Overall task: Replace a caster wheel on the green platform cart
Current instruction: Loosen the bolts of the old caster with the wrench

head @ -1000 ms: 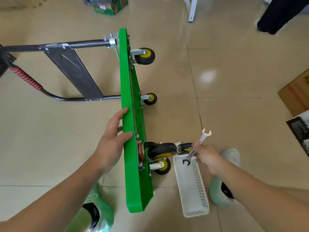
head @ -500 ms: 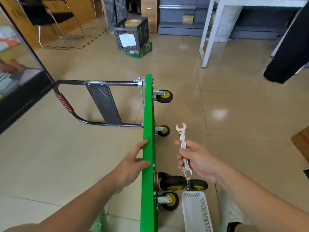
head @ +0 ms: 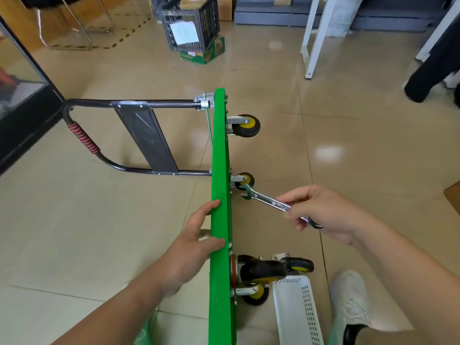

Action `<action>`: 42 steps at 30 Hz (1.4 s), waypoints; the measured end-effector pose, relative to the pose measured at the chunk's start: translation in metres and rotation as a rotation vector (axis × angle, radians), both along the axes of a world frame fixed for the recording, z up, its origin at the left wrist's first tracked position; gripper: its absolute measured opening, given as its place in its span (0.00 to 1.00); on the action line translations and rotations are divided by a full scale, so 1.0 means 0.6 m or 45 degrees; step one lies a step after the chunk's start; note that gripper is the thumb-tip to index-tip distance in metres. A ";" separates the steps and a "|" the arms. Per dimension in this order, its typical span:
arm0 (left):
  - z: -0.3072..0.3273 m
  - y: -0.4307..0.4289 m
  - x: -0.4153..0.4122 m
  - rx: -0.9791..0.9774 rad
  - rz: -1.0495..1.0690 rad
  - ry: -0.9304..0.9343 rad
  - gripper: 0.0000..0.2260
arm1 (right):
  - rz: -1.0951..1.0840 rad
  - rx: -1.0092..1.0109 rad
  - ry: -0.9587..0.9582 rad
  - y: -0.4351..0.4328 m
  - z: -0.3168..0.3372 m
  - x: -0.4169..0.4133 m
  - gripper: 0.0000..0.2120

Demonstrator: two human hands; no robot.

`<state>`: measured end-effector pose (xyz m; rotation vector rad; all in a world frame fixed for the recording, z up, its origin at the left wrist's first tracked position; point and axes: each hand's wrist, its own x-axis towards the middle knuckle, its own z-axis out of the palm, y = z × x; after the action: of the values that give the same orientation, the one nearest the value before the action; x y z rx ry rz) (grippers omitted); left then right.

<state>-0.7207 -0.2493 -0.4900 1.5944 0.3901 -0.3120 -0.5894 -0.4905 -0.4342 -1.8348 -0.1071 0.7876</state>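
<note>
The green platform cart stands on its side edge, underside facing right, its black handle lying out to the left. My left hand grips the upper edge of the deck. My right hand holds a silver open-end wrench, its jaw close to the small caster wheel at mid-deck. Another caster sits farther up. Near me a big black wheel and a small caster are on the deck. A loose caster lies beside them.
A white perforated basket lies on the tiled floor by my right shoe. A black crate on a green box stands far ahead. White table legs are at the upper right, a glass cabinet at the left.
My right hand lifted the wrench from the basket area, then swung it down so its jaw points left at the middle caster. My left hand kept its grip on the deck edge.
</note>
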 end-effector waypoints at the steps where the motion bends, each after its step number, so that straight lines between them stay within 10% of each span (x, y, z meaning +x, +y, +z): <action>1: 0.000 0.001 0.000 -0.003 -0.001 -0.004 0.31 | -0.006 0.026 0.010 -0.002 0.000 0.003 0.13; 14: 0.013 -0.016 -0.019 0.064 0.036 0.035 0.31 | -0.406 0.549 0.021 0.021 -0.019 -0.005 0.02; 42: 0.001 -0.010 -0.023 0.000 0.026 -0.033 0.29 | -0.025 0.380 -0.116 0.132 -0.017 -0.024 0.09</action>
<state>-0.7348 -0.2555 -0.4892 1.5919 0.3863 -0.2751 -0.6039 -0.4116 -0.4445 -1.5854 -0.2520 0.6367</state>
